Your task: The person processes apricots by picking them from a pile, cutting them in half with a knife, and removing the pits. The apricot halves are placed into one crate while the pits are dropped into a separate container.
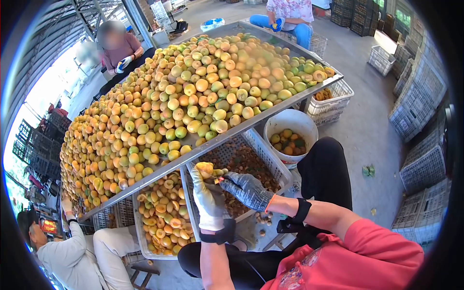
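Observation:
My left hand (207, 195), in a white glove, grips a yellow-orange apricot (204, 169) just beyond the metal rim of a sloping table. Close against it is my right hand (247, 189) in a grey knit glove, its fingers closed near the fruit. A small red-orange bit shows at those fingertips, too small to name. Both hands are above a white crate (258, 150) of brown apricot stones. Left of that, another crate holds halved apricots (166, 212). Whole apricots (193, 92) are heaped on the table.
A white bucket (291, 126) with some fruit stands by the table's right corner, near a crate (333, 102). One person (72, 256) sits at lower left; two others sit across the table. Stacked crates (420, 106) line the right side. A green leaf (368, 170) lies on the floor.

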`<state>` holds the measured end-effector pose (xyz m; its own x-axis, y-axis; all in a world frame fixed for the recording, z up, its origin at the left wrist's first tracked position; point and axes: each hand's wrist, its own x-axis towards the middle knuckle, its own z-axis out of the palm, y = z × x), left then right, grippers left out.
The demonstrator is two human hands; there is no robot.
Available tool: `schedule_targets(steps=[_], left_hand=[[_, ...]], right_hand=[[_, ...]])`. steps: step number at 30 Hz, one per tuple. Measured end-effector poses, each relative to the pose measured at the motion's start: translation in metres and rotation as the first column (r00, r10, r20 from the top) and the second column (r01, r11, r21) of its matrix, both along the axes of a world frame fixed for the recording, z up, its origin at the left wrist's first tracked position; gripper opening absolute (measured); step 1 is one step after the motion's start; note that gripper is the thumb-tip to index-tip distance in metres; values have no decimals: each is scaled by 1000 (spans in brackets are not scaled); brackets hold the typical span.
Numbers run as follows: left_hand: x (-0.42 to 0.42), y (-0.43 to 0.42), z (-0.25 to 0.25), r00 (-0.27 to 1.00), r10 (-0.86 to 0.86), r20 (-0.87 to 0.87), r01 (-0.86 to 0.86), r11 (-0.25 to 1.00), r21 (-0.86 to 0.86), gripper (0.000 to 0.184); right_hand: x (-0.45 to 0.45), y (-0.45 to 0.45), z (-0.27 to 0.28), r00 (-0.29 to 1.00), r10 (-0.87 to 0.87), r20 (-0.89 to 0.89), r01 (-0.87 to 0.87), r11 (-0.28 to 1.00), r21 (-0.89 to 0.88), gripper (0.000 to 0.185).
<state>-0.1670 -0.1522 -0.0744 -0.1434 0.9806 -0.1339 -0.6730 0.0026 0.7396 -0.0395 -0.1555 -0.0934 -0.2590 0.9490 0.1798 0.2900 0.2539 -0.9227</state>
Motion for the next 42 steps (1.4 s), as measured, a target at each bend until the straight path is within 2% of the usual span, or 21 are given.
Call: schedule_targets(steps=[2,3,6,8,10,12,13,18,20,22,24,25,28,29,30,32,33,34,36,39,42], left_hand=[[8,0,8,995,-89,41,86,994,75,33],[12,-1,9,994,-96,41,93,993,71,33],[23,3,19,995,-8,-97,12,999,35,29],[30,2,27,930,103,-354,-42,984,175,35],[31,7,16,960,93,-265,-56,988,144,34],[25,12,-2,995,100,-25,-101,994,-33,36],[10,11,-13,990,-22,-137,14,998,-61,37],[46,6,28,997,23,-73,-21,999,30,30],[41,9,18,865,10,-502,91,980,178,32],[37,13,14,898,-11,-440,104,976,189,32],[38,10,24,941,-38,-337,84,989,122,31],[47,8,29,991,-13,-136,36,985,166,28],[51,13,29,998,39,-41,-34,992,120,29],[50,17,25,997,-72,24,68,989,132,29],[50,16,22,996,-81,22,77,989,128,29],[53,15,23,974,0,-226,16,997,72,29],[52,17,17,915,72,-398,-6,986,165,30],[53,20,11,914,61,-402,6,987,163,30],[55,26,-1,980,94,-176,-71,989,130,29],[53,29,-16,988,19,-155,-1,993,114,32],[63,34,-25,992,-42,-118,53,994,94,39]], right_hand=[[4,3,-8,998,-37,-59,42,996,82,35],[8,3,-11,996,-44,-82,47,998,38,35],[20,8,-8,999,-33,-22,33,999,-17,34],[21,11,-12,997,-27,-66,27,1000,4,34],[22,12,-11,999,-52,-10,52,996,68,34],[23,9,-15,998,-64,24,62,994,88,35],[23,10,-15,996,-72,58,65,991,119,35],[38,14,-14,995,-92,-47,93,996,18,34],[39,16,-7,992,-39,-122,39,999,-2,33],[39,17,1,988,-23,-151,19,999,-31,32],[37,20,-3,997,-10,-80,12,1000,29,35],[34,21,-5,999,-41,-3,41,994,98,35],[36,23,-10,991,-91,94,77,986,145,35],[39,22,-11,991,-96,94,82,987,141,35],[43,22,-10,993,-93,72,83,988,131,34],[47,22,-11,994,-100,45,94,989,117,34],[47,22,-12,993,-105,54,99,988,115,33],[47,24,-14,992,-111,62,104,988,114,33],[46,28,-25,992,-118,54,108,981,158,31],[48,29,-32,974,-179,140,129,942,308,27],[63,25,-33,977,-172,125,126,942,312,27]])
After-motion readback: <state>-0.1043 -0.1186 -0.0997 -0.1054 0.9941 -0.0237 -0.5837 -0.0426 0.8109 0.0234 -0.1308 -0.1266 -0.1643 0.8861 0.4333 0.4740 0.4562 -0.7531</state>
